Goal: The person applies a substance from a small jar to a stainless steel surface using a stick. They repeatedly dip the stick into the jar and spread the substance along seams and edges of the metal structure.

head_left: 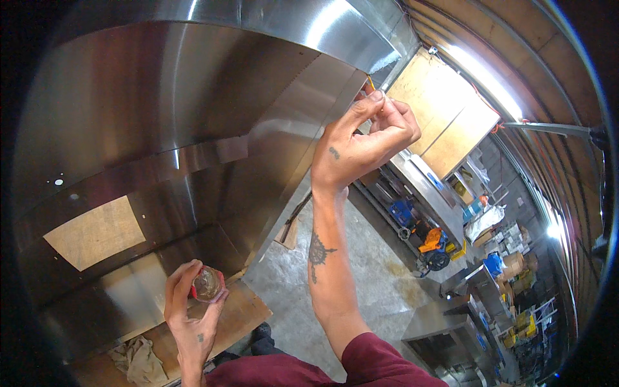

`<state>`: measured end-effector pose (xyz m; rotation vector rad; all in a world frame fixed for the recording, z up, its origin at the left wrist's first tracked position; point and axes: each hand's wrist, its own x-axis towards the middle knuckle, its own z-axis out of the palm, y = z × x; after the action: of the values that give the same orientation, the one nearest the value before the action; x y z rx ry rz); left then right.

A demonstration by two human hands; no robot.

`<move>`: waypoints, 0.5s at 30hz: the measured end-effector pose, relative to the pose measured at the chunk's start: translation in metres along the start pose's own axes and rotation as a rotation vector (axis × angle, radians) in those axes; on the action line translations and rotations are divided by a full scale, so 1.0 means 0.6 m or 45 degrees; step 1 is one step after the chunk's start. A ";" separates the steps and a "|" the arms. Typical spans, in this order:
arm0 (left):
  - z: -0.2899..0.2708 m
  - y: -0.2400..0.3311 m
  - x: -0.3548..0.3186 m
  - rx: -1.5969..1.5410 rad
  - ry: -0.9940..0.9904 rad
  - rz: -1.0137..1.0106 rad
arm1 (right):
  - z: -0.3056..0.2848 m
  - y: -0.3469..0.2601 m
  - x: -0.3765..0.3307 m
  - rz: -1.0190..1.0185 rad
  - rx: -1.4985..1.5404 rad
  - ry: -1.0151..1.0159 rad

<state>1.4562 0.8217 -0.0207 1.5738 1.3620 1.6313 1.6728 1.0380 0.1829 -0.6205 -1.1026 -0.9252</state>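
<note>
While pinched, jar [207, 284] fills left fingers [177, 278].

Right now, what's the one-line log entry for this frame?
left hand: holds small red container | right hand: pinching at steel hood edge | rag on wooden bench

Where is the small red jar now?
In the head view, lower left: the small red jar sits in the left hand, before the steel hood, above a wooden board.

A grey concrete floor [380, 284] lay at five o'clock, steel workbenches [429, 184] stood at three, and a bright strip light [487, 80] glared at two.
</note>
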 end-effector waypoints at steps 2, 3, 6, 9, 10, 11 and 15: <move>0.000 0.000 -0.001 0.010 0.005 0.011 | 0.003 0.001 -0.001 0.026 0.053 0.021; -0.001 0.001 -0.001 0.022 0.006 0.018 | 0.003 0.003 -0.002 0.021 0.062 0.026; 0.001 0.001 -0.001 0.033 0.001 0.031 | 0.001 0.007 -0.004 0.053 0.100 0.055; 0.004 -0.001 -0.001 0.007 0.000 0.017 | -0.006 0.007 -0.002 0.070 0.133 0.053; 0.005 -0.001 -0.001 -0.005 0.003 0.008 | -0.010 0.005 -0.002 0.068 0.144 0.047; 0.004 0.001 -0.001 0.005 0.013 0.005 | -0.013 -0.005 -0.003 0.109 0.209 0.038; -0.007 0.000 -0.002 0.054 0.057 -0.028 | -0.072 -0.093 -0.060 0.370 0.491 -0.116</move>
<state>1.4528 0.8191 -0.0205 1.5491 1.4414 1.6436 1.6390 0.9864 0.1331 -0.4892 -1.1958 -0.4218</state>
